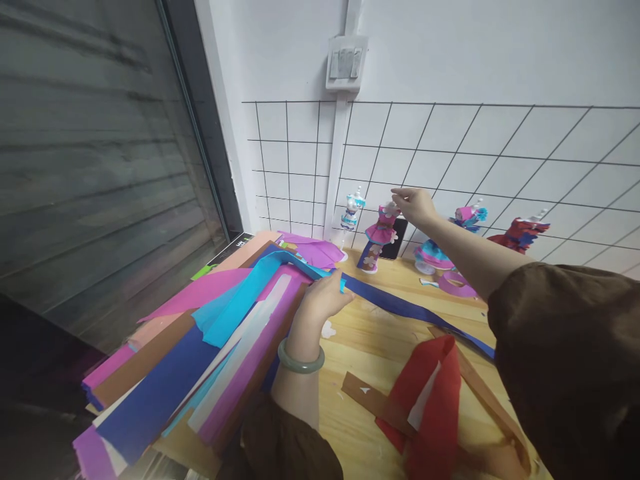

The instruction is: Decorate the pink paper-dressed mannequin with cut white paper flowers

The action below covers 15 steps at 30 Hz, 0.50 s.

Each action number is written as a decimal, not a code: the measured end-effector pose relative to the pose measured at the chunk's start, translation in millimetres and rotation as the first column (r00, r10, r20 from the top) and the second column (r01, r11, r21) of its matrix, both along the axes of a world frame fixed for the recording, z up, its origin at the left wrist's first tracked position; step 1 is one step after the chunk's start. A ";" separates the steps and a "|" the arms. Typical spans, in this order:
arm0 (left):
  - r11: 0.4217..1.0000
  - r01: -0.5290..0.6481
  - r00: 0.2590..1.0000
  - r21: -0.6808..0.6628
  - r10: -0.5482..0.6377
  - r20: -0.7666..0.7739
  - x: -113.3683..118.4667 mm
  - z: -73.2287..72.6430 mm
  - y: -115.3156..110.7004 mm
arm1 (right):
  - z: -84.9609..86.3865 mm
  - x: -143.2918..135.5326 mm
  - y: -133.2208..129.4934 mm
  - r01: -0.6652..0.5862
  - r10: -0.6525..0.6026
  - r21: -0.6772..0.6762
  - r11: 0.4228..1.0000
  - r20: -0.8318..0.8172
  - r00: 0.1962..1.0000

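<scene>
My left hand (pixel 326 293), with a green bangle at its wrist, reaches over the table's left part. Its thumb and fingers pinch the end of a cyan crepe paper strip (pixel 270 263) that runs back over the paper pile. Past it lies a long dark blue strip (pixel 400 305). My right hand (pixel 415 203) is stretched out toward the wall, fingers closed at the top of a mini dress form (pixel 382 230) in a pink paper dress with white flowers. The form's neck is hidden behind the fingers. A long blue and brown panel with flowers hangs below the skirt.
Stacked crepe paper (pixel 160 380) fills the left side. Other dressed forms stand at the back: a white and cyan one (pixel 351 212), a pink and cyan one (pixel 437 253) and a red one (pixel 523 233). Red paper (pixel 430 400), a purple tape roll (pixel 456 285) and a phone (pixel 399 241) are also here.
</scene>
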<state>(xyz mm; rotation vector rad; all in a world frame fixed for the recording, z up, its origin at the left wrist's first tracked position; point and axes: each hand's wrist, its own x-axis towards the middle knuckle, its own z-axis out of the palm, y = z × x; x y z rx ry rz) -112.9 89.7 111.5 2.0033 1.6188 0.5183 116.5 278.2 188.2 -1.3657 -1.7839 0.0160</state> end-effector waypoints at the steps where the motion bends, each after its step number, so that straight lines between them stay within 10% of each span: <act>1: 1.000 -0.003 1.000 -0.005 0.003 0.003 -0.1 0.9 -0.6 | 0.7 1.0 -2.3 0.007 -0.007 0.001 1.000 0.008 1.000; 7: 1.000 -0.016 1.000 0.010 0.016 0.026 -2.1 4.0 -2.9 | 2.1 9.2 -38.1 0.084 -0.089 0.123 0.989 0.034 0.995; 15: 0.997 0.020 0.999 0.078 -0.023 0.042 -5.5 -2.4 2.5 | -14.3 12.2 -162.9 -0.078 0.078 0.009 0.997 0.027 0.997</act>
